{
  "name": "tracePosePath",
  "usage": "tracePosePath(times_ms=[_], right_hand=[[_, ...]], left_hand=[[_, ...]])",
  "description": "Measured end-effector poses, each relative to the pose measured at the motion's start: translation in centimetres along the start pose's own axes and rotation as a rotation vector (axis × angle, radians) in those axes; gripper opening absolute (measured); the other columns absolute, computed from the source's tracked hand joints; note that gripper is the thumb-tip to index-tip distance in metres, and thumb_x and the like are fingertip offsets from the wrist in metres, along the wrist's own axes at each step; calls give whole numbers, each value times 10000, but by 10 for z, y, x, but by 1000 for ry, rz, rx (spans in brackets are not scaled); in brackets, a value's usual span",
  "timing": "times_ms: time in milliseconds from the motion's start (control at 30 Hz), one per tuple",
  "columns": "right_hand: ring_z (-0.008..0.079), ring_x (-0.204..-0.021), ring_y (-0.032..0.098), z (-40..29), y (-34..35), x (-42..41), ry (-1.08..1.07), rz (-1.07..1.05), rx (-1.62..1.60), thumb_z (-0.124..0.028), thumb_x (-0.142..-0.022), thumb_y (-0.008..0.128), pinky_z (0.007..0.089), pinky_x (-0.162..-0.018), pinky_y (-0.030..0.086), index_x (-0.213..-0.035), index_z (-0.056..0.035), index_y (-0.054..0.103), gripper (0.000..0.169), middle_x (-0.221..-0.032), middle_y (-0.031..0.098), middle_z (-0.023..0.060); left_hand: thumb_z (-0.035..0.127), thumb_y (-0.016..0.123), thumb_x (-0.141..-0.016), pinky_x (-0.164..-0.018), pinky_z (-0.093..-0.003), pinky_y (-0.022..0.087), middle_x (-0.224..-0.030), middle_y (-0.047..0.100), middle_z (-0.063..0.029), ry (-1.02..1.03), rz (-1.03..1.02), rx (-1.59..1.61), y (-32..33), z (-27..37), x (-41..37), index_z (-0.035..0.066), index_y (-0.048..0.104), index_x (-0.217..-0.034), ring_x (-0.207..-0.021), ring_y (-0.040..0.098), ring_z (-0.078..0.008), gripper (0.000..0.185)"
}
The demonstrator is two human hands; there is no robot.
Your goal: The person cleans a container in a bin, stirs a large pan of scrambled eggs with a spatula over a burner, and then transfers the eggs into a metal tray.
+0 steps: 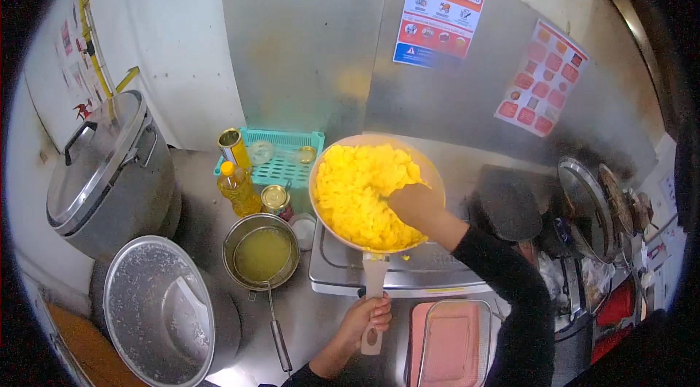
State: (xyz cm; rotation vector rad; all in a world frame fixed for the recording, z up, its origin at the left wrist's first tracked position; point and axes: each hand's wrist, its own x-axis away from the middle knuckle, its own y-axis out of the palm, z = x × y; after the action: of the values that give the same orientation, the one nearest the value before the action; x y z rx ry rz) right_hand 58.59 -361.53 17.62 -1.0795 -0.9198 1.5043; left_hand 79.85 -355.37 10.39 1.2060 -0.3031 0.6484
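My left hand is wrapped around the pale handle of a frying pan. A thick heap of bright yellow scrambled egg-like food fills much of the pan. My right hand is over the right side of the pan, low against the food. Its fingertips are hidden, and whether it holds a utensil cannot be made out. Beneath the pan is a metal-topped stove, its burner covered from view.
To the left stand a strainer in a pot of yellowish liquid, an oil bottle, a turquoise basket, an open pot and a big lidded cooker. A pink tray lies in front; a dark pan sits right.
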Motion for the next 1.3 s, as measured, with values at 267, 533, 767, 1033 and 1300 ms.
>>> tracePosePath(times_ms=[267, 533, 767, 1033, 1300], right_hand=[[229, -621, 587, 55, -54, 3, 49, -132, 173, -164, -696, 501, 350, -545, 458, -700, -117, 627, 135, -670, 594, 79], [240, -552, 572, 16, 51, -28, 270, -15, -32, -159, -711, 467, 365, -564, 451, -639, -90, 610, 174, -595, 580, 97], [246, -575, 572, 47, -46, 10, -91, -152, 128, -197, -716, 478, 363, -540, 448, -697, -117, 623, 166, -630, 578, 87], [266, -643, 588, -35, -44, 10, -96, -198, -199, -172, -727, 477, 369, -574, 463, -741, -61, 620, 181, -691, 588, 130], [296, -668, 586, -11, 24, -54, 365, -75, -287, -147, -745, 446, 369, -592, 473, -752, -33, 612, 201, -691, 588, 146]], left_hand=[[112, 477, -792, -409, -195, 273, -560, 329, 37, 65, -39, -38, 4, 1, 3, 84, 448, -852, -441, 295, -50, 72], [108, 470, -796, -400, -202, 274, -557, 331, 34, 25, -15, -49, 8, 1, -1, 82, 442, -861, -432, 292, -54, 75], [108, 469, -796, -401, -204, 277, -566, 338, 31, -12, -34, 42, -4, -3, -6, 85, 446, -870, -433, 299, -54, 80], [111, 476, -788, -402, -199, 273, -560, 332, 37, 14, 11, 11, 7, -2, 1, 84, 440, -860, -433, 292, -50, 85], [121, 484, -785, -403, -195, 272, -558, 340, 38, 63, 162, -24, 25, 4, 17, 73, 435, -854, -426, 290, -47, 97]])
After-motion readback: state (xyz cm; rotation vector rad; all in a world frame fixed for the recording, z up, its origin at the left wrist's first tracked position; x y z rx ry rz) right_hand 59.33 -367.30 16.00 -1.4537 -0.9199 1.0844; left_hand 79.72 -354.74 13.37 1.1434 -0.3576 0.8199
